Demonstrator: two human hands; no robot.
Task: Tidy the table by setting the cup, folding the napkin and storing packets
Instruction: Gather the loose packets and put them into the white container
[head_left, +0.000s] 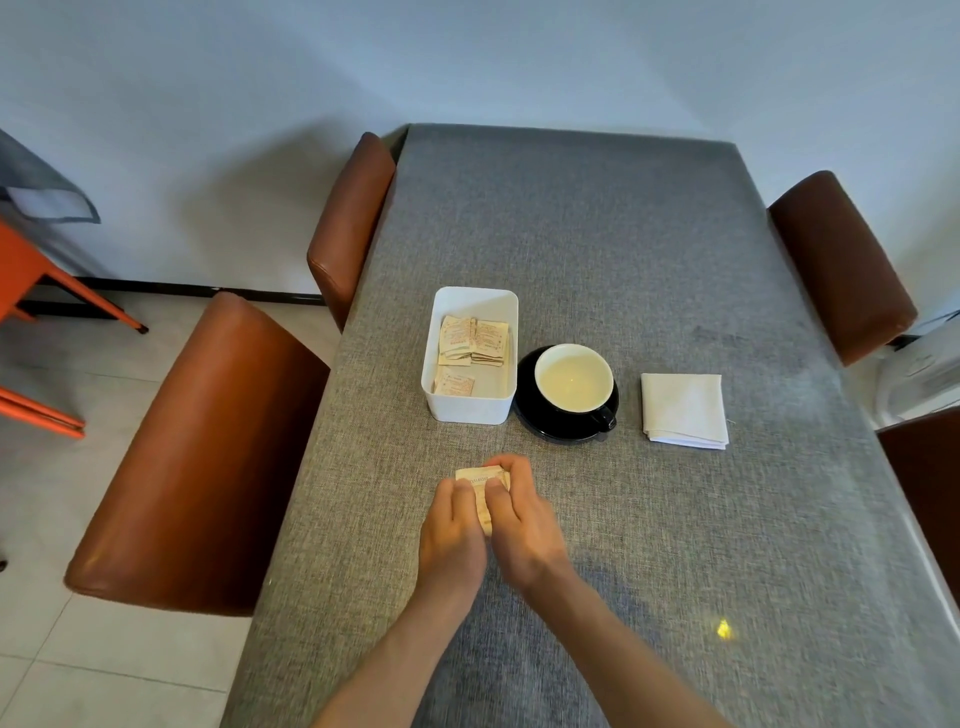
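My left hand (453, 535) and my right hand (519, 514) are pressed together on the table, both closed around a small stack of beige packets (477, 475) whose top edge shows between the fingers. Just beyond them stands a white rectangular box (470, 402) with several more packets (474, 340) lying inside. To the right of the box a black cup with a pale inside (574, 382) sits upright on a black saucer (530, 421), handle toward me. A folded white napkin (684, 409) lies flat further right.
The table (623, 249) is covered in grey cloth. Brown padded chairs stand along its left side (197, 457), (350, 218) and right side (841, 265). An orange chair frame (31, 291) is on the tiled floor at far left.
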